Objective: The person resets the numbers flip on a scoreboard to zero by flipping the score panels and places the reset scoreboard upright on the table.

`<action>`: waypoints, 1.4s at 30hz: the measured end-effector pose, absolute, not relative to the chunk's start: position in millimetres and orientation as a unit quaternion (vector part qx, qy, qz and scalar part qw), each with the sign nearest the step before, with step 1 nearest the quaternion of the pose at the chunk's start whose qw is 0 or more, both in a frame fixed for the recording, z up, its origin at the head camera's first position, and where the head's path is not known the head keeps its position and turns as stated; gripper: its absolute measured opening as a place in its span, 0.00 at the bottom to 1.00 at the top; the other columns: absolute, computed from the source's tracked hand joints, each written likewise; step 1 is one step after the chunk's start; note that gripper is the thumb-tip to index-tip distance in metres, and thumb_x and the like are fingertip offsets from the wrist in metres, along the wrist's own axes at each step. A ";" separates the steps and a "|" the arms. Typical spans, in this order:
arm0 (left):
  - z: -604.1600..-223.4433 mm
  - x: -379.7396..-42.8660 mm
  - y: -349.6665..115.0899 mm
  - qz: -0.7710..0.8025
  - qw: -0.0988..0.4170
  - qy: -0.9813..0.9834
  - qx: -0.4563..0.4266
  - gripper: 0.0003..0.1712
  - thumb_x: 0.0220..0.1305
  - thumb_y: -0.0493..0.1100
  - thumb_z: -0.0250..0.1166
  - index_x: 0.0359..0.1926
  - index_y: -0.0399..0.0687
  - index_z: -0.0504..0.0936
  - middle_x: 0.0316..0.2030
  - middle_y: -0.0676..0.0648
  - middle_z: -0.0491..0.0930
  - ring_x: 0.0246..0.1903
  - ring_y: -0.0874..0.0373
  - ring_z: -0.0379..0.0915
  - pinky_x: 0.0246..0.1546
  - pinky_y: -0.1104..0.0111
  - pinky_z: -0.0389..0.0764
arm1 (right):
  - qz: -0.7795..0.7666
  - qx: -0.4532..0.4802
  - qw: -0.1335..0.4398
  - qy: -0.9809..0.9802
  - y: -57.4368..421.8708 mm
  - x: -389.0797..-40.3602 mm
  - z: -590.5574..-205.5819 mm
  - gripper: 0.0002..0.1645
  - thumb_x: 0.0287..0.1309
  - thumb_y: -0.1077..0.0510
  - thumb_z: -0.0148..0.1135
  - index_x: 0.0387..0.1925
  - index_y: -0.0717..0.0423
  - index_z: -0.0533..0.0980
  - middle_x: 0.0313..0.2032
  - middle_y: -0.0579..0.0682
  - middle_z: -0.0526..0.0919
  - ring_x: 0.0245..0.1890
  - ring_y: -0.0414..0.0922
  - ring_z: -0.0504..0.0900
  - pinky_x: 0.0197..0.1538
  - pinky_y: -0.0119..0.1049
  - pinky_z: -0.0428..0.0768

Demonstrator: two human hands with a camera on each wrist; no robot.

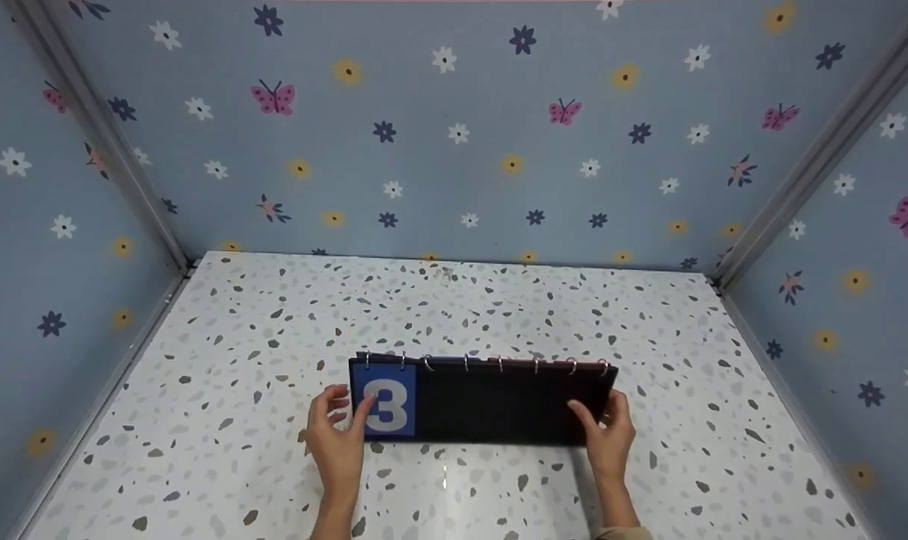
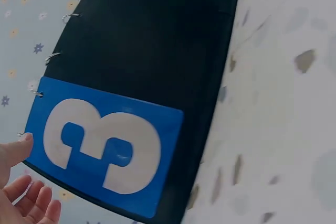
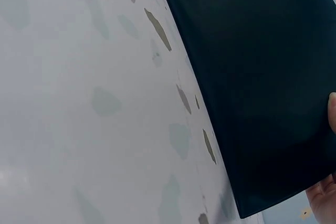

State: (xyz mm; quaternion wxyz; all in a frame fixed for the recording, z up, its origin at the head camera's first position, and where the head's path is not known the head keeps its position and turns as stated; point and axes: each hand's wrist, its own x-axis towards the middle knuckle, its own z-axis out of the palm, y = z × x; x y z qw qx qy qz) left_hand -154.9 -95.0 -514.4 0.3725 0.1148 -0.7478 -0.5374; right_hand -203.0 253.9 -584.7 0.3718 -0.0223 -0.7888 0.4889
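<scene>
A black ring-bound flip scoreboard [image 1: 491,405] stands tilted on the speckled tabletop, with a row of metal rings along its top edge. At its left end hangs a blue card [image 2: 170,124] with a white 3; the rest of the visible front is plain black. My left hand [image 1: 335,442] is at the left edge, its thumb over the card and its bent fingers visible just outside the board. At the other end my right hand [image 1: 610,442] grips the edge, thumb on the front and fingers partly hidden behind the board.
White speckled tabletop [image 1: 454,315] surrounds the board. Blue panels with flowers and butterflies rise at the back [image 1: 454,165], left [image 1: 41,277] and right [image 1: 859,330], joined by grey metal corner posts [image 1: 837,127].
</scene>
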 end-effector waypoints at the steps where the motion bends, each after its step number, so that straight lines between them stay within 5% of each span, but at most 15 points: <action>1: -517.4 -154.6 -93.7 -0.535 0.371 -0.750 0.118 0.22 0.43 0.37 0.72 0.39 0.33 0.74 0.35 0.41 0.75 0.34 0.55 0.69 0.33 0.69 0.70 | 0.478 -0.015 0.381 -0.791 256.4 -205.2 -590.9 0.24 0.41 0.51 0.70 0.40 0.51 0.71 0.32 0.41 0.77 0.29 0.35 0.75 0.31 0.25 0.72; 16: -539.1 -162.2 -86.3 -0.526 0.375 -0.752 0.134 0.19 0.36 0.35 0.75 0.30 0.35 0.75 0.28 0.44 0.73 0.30 0.55 0.69 0.31 0.65 0.69 | 0.517 -0.040 0.349 -0.781 247.5 -195.1 -566.3 0.23 0.40 0.59 0.71 0.39 0.60 0.71 0.29 0.50 0.76 0.29 0.37 0.72 0.31 0.25 0.70; 24: -532.6 -163.2 -98.0 -0.536 0.341 -0.756 0.156 0.12 0.36 0.35 0.74 0.23 0.35 0.78 0.20 0.45 0.77 0.21 0.56 0.70 0.25 0.75 0.68 | 0.536 -0.044 0.357 -0.764 239.6 -189.3 -552.9 0.22 0.38 0.63 0.72 0.37 0.61 0.71 0.27 0.51 0.76 0.27 0.38 0.71 0.30 0.24 0.69; 32: -525.2 -154.6 -103.9 -0.518 0.327 -0.776 0.152 0.09 0.40 0.35 0.72 0.25 0.36 0.82 0.22 0.46 0.79 0.20 0.58 0.71 0.22 0.80 0.67 | 0.512 -0.038 0.349 -0.784 249.4 -197.6 -572.1 0.23 0.40 0.58 0.71 0.39 0.59 0.70 0.29 0.50 0.76 0.28 0.38 0.72 0.31 0.25 0.70; 42: -510.1 -138.1 -107.3 -0.514 0.305 -0.789 0.143 0.17 0.42 0.34 0.71 0.36 0.40 0.76 0.22 0.49 0.79 0.19 0.61 0.71 0.25 0.78 0.68 | 0.482 -0.016 0.374 -0.792 255.5 -203.7 -587.0 0.24 0.41 0.54 0.71 0.39 0.56 0.70 0.28 0.46 0.76 0.26 0.38 0.72 0.29 0.25 0.70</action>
